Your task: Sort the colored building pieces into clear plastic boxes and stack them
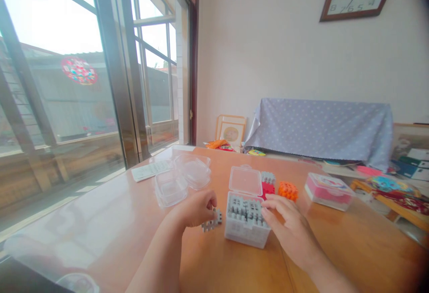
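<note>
A clear plastic box stands on the wooden table, its hinged lid up, filled with grey notched puzzle pieces. My left hand is curled beside the box's left side, pinching a small grey assembled piece against the table. My right hand rests on the box's right edge, fingers lying spread over the grey pieces. Behind the box sit a red block, a grey block and an orange block.
Empty clear containers and lids and a printed slip lie at the left near the window. A box with pink contents sits at right. Clutter and a cloth-covered object line the far wall.
</note>
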`<state>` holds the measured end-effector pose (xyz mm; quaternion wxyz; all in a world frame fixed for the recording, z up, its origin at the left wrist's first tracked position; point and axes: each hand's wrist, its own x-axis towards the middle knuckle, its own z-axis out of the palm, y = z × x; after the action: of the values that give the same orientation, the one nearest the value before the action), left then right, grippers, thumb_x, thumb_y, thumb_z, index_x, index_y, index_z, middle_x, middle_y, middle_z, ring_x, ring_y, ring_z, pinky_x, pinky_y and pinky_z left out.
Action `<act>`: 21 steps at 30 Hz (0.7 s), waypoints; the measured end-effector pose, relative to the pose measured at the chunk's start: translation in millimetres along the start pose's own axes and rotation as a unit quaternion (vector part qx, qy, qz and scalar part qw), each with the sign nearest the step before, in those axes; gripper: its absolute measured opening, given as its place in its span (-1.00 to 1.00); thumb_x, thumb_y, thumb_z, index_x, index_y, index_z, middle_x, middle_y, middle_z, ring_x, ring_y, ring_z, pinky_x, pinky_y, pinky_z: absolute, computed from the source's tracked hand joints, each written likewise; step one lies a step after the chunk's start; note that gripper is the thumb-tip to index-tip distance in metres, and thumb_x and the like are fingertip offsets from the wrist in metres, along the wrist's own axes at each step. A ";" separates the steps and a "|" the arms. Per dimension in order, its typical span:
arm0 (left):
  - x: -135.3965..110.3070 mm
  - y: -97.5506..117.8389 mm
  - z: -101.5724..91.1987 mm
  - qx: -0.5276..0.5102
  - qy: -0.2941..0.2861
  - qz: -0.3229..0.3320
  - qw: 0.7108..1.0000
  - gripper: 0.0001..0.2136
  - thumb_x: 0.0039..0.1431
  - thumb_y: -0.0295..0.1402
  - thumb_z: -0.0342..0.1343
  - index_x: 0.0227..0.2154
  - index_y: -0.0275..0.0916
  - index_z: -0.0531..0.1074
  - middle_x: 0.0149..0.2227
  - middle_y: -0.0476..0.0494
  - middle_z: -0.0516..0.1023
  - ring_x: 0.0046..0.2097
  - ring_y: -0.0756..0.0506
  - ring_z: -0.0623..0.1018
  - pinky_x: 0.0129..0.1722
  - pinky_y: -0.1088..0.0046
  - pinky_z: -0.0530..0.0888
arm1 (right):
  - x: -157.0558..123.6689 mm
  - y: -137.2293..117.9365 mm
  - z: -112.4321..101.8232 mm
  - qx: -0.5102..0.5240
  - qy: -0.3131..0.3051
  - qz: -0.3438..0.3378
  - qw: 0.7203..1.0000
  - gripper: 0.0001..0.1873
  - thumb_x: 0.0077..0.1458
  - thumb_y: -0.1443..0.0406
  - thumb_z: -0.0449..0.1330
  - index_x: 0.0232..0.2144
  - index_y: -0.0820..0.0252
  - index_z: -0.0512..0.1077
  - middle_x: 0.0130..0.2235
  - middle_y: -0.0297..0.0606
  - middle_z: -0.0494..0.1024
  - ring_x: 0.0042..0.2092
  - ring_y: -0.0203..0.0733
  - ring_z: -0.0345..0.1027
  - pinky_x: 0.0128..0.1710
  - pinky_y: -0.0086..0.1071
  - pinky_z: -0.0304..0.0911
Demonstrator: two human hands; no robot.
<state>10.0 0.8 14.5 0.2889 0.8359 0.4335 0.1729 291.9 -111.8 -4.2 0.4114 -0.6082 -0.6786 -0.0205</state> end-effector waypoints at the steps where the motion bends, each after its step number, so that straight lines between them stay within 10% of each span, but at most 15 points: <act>1: 1.1 -1.4 -2.7 -0.020 0.031 -0.002 0.999 -0.84 -0.06 -0.39 0.16 -0.34 -0.19 0.41 -0.44 0.02 0.46 -0.42 -0.01 0.42 -0.52 0.55 0.20 | -0.1 -0.3 -0.3 0.002 0.001 0.000 1.000 -0.72 0.23 0.05 0.11 -0.18 0.00 0.52 0.06 -0.23 0.49 0.15 -0.02 0.31 0.18 -0.06 0.24; 8: 7.8 19.2 -5.4 -0.195 0.233 0.070 0.950 -0.78 0.19 -0.21 0.13 -0.19 -0.20 0.38 -0.42 0.03 0.43 -0.43 0.03 0.38 -0.43 0.54 0.29 | 0.0 -4.5 -0.8 0.011 0.007 -0.001 1.000 -0.75 0.25 0.08 0.10 -0.18 0.01 0.50 0.04 -0.23 0.50 0.14 -0.04 0.30 0.17 -0.06 0.22; 21: 5.0 44.8 22.0 -0.161 0.203 0.163 0.952 -0.79 0.25 -0.17 0.14 -0.16 -0.17 0.47 -0.27 -0.07 0.54 -0.19 -0.07 0.49 -0.15 0.42 0.40 | 1.2 -11.8 -2.7 0.024 0.009 0.000 1.000 -0.74 0.26 0.08 0.09 -0.19 0.01 0.50 0.01 -0.23 0.51 0.11 -0.04 0.33 0.14 -0.09 0.25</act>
<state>52.7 -22.8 26.1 0.2930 0.7849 0.3070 0.4515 283.4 -115.3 3.8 0.4317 -0.5980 -0.6753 -0.0094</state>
